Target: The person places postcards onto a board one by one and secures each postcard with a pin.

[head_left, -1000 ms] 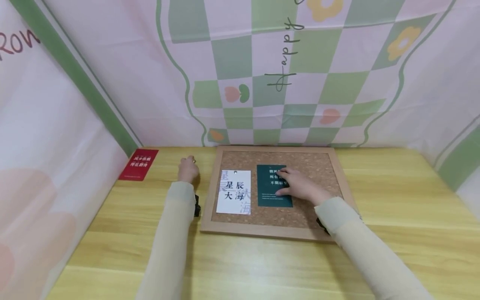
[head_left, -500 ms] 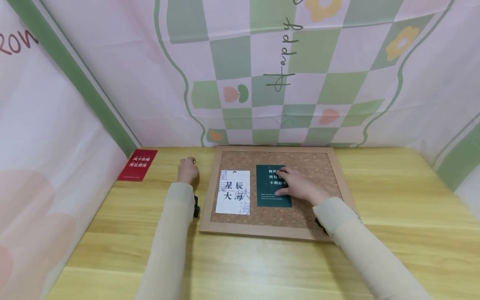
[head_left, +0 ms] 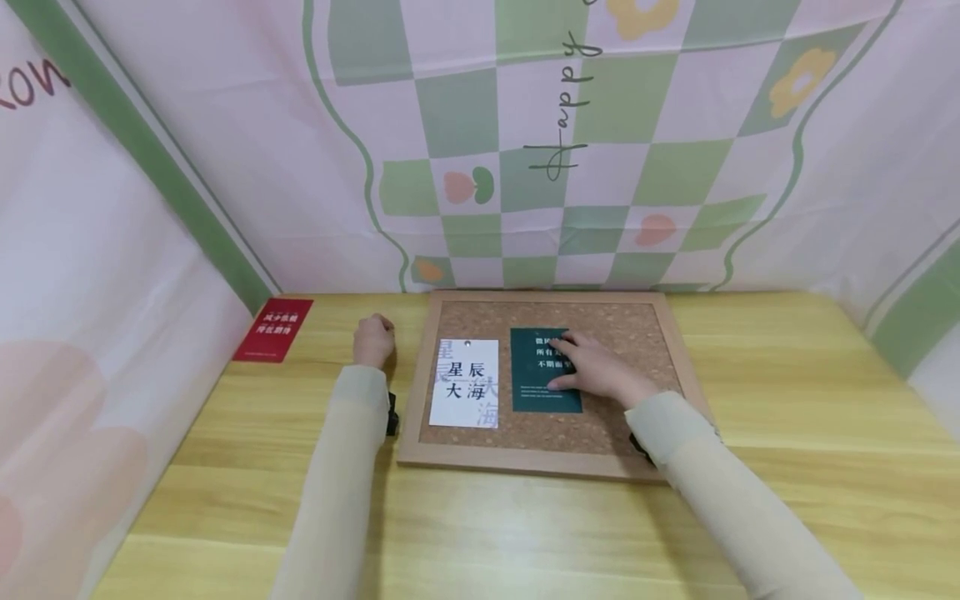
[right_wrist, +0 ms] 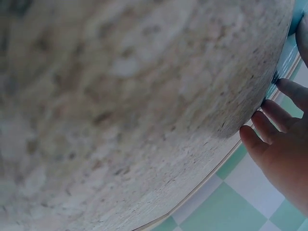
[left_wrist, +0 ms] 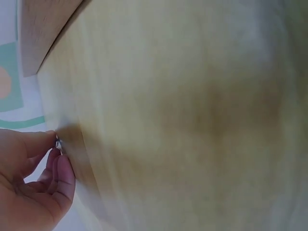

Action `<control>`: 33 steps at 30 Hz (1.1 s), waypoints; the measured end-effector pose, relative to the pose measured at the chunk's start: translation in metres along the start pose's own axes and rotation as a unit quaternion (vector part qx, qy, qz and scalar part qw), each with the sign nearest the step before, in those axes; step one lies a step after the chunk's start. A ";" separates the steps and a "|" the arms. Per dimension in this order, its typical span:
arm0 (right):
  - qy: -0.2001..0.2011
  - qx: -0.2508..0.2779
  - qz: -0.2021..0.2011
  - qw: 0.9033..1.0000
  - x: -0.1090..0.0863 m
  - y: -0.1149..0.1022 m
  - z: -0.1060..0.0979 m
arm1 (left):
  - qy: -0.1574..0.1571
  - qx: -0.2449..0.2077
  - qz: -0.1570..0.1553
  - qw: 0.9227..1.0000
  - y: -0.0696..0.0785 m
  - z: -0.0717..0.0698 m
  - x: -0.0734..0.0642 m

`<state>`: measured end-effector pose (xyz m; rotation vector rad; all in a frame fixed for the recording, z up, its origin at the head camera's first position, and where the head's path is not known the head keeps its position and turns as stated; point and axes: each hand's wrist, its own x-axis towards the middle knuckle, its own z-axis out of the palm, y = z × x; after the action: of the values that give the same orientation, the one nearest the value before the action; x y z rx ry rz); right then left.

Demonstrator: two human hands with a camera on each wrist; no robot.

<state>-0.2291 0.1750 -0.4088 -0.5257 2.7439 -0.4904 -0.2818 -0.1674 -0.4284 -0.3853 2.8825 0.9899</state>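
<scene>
A framed cork board (head_left: pixel 622 333) lies on the table with two cards on it. The white card (head_left: pixel 463 408) is on its left side, with a small round spot at its top edge. Right of that lies a dark green card (head_left: pixel 536 400), pressed by the spread fingers of my right hand (head_left: pixel 600 371), which cover part of its print. In the right wrist view, the fingertips (right_wrist: pixel 272 108) touch near the card's edge. My left hand (head_left: pixel 373 340) is beside the board's left frame. Thumb and finger pinch a tiny shiny pin (left_wrist: pixel 58 143), mostly hidden between them.
A red card (head_left: pixel 273 331) lies at the far left of the wooden table (head_left: pixel 480 533). Behind the table hangs a patterned cloth (head_left: pixel 457 108), close to the board's back edge. More cloth (head_left: pixel 112 275) hangs along the left side.
My left hand has turned slightly, so the shiny bit at its fingertips no longer shows in the head view. The right hand stays on the green card. The head view has shifted slightly.
</scene>
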 end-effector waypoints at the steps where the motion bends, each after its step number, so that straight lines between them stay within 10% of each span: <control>1: 0.000 -0.001 0.000 1.000 0.000 0.000 0.000 | -0.001 -0.003 -0.001 1.000 0.000 0.000 0.000; 12: 0.004 -0.007 -0.008 1.000 0.002 0.001 0.000 | 0.026 -0.041 0.017 0.999 0.003 0.000 0.002; 33: 0.007 -0.003 -0.008 1.000 -0.001 0.002 0.000 | 0.015 -0.104 0.082 0.991 0.090 0.022 -0.022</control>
<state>-0.2289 0.1768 -0.4089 -0.5485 2.7569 -0.4906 -0.2845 -0.0808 -0.3892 -0.1756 2.8836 1.3269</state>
